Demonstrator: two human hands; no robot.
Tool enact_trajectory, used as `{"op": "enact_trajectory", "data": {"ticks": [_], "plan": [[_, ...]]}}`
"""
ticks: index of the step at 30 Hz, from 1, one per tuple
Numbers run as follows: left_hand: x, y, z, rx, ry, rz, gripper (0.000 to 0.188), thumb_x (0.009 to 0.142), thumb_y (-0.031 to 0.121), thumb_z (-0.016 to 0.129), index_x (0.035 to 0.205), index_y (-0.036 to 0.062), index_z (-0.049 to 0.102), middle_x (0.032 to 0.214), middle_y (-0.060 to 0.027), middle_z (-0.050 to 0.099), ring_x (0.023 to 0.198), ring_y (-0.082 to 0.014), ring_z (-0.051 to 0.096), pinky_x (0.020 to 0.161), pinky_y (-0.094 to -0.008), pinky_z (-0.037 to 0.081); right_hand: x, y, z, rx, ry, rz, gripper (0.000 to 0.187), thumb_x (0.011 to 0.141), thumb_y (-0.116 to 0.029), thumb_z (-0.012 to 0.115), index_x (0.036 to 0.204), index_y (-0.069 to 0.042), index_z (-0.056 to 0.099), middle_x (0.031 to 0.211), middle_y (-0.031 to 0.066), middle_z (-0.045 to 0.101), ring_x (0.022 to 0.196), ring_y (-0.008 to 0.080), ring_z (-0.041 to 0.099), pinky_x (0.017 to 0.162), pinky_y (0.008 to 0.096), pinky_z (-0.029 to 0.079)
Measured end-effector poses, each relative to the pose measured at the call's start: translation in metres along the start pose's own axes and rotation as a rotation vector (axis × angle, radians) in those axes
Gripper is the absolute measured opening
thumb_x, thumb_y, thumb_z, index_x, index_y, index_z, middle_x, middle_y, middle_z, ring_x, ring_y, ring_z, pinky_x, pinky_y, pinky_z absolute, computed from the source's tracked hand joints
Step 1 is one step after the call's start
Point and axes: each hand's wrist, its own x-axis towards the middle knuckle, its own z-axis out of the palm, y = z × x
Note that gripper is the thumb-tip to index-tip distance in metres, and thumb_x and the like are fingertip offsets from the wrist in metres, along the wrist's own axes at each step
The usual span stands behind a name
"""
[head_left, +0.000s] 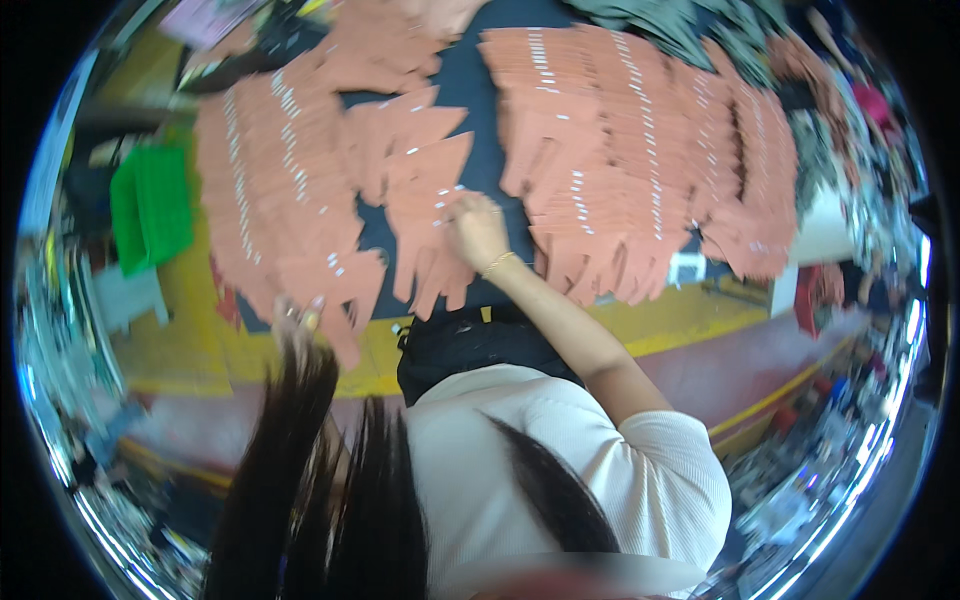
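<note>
My right hand point(478, 230) reaches over the middle of the table, its fingers bent and drawn together at a small pile of salmon-coloured cut fabric pieces point(425, 215). Small white labels point(440, 206) lie on the fabric beside its fingertips; what it pinches is too small to make out. At the near edge of the left-hand spread of fabric pieces point(265, 200) is my left hand point(296, 322). It is blurred, and hanging hair partly covers it, so its grip does not show. Rows of white labels run across the overlapping pieces.
More labelled fabric pieces point(620, 130) overlap in rows on the right of the dark tabletop point(468, 85). Grey-green fabric point(650, 25) lies at the far right. A green bin point(152, 210) stands left of the table. A black bag or seat point(470, 345) is at the table's near edge.
</note>
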Motion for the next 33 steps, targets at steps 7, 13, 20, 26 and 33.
{"op": "enact_trajectory", "data": {"ticks": [7,13,20,26,33], "plan": [[0.036,0.0,-0.015,0.024,0.177,0.049,0.038,0.082,0.016,0.076,0.103,0.0043,0.047,0.076,-0.0006,0.053,0.059,-0.0088,0.048,0.053,-0.0225,0.045,-0.002,-0.021,-0.034,0.173,-0.163,-0.087,0.014,0.08,-0.011,0.059,0.093,-0.007,0.061,0.105,0.0159,0.059,0.094,0.0342,0.062,0.076,0.0415,0.052],[0.037,0.093,0.016,-0.257,0.038,0.04,0.028,0.086,0.01,0.07,0.101,0.005,0.047,0.083,-0.0041,0.056,0.075,-0.0106,0.054,0.065,-0.0246,0.047,-0.05,-0.013,-0.154,0.388,-0.047,-0.219,0.011,0.08,-0.013,0.064,0.089,-0.008,0.058,0.084,0.0081,0.062,0.078,0.0269,0.065,0.067,0.0388,0.052],[0.024,0.14,0.113,-0.109,-0.036,0.342,0.022,0.087,0.005,0.068,0.103,0.0029,0.051,0.1,-0.0068,0.061,0.089,-0.012,0.056,0.081,-0.026,0.046,-0.142,0.109,-0.282,0.447,0.55,0.089,0.011,0.083,-0.003,0.066,0.093,-0.006,0.066,0.088,0.0073,0.069,0.071,0.0182,0.068,0.064,0.0264,0.053],[0.014,0.153,0.174,-0.036,-0.18,0.328,0.02,0.089,0.005,0.066,0.103,0.0039,0.052,0.103,-0.006,0.061,0.093,-0.0111,0.057,0.083,-0.0252,0.047,-0.208,0.276,-0.288,0.8,1.112,0.446,0.006,0.087,-0.005,0.066,0.091,-0.001,0.067,0.087,0.0024,0.069,0.081,0.0061,0.061,0.074,0.0223,0.05],[-0.022,0.167,0.223,-0.005,-0.15,0.355,0.019,0.089,0.006,0.066,0.1,0.0051,0.052,0.098,-0.0043,0.06,0.086,-0.0086,0.055,0.077,-0.0221,0.045,-0.249,0.416,-0.272,0.125,0.958,0.879,0.011,0.083,-0.011,0.07,0.091,-0.003,0.069,0.086,0.0067,0.068,0.071,0.0133,0.062,0.07,0.028,0.05]]}}
